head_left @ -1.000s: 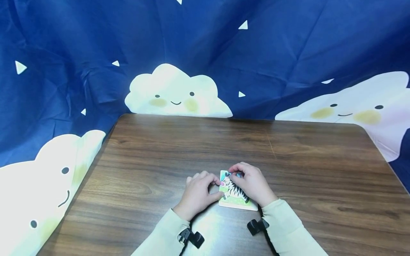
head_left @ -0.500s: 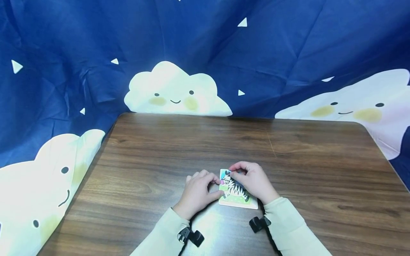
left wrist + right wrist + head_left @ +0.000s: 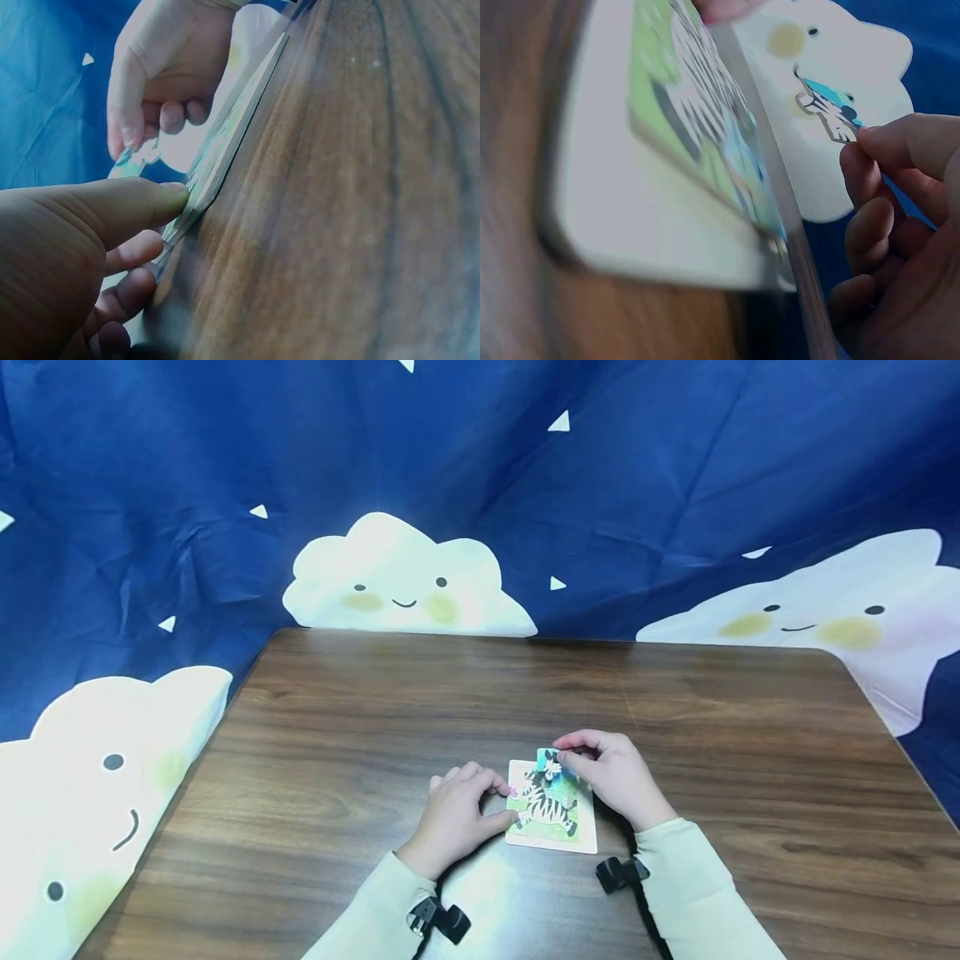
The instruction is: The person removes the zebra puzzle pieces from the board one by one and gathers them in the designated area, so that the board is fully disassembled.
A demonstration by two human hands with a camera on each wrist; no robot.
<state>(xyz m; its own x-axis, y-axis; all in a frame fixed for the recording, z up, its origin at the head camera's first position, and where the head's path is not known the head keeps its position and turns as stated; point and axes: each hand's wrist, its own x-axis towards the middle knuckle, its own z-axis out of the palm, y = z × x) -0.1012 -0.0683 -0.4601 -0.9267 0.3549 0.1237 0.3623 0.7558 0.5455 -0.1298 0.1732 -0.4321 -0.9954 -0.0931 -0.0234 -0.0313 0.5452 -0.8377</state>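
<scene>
A small flat zebra puzzle board [image 3: 551, 845] with a pale border lies on the table [image 3: 360, 693]. My left hand [image 3: 457, 818] is at its left side, the thumb and a bent forefinger touching the edge some way apart. Between thumb and forefinger my right hand [image 3: 618, 777] pinches a puzzle piece [image 3: 550, 758] with a zebra head on blue. In the right wrist view that puzzle piece [image 3: 829, 105] is raised off the board and tilted. The striped zebra body [image 3: 547, 812] stays on the board. The fingertips cover part of the piece.
Behind the table hangs a dark blue cloth [image 3: 600, 485] printed with smiling clouds and white triangles. A black wrist camera [image 3: 442, 918] sits by the left sleeve, another wrist camera [image 3: 621, 874] by the right one.
My right hand has moved up and to the right, lifting the zebra-head piece from the board's upper part. The left hand stays at the board's left edge. The whole head view has shifted slightly.
</scene>
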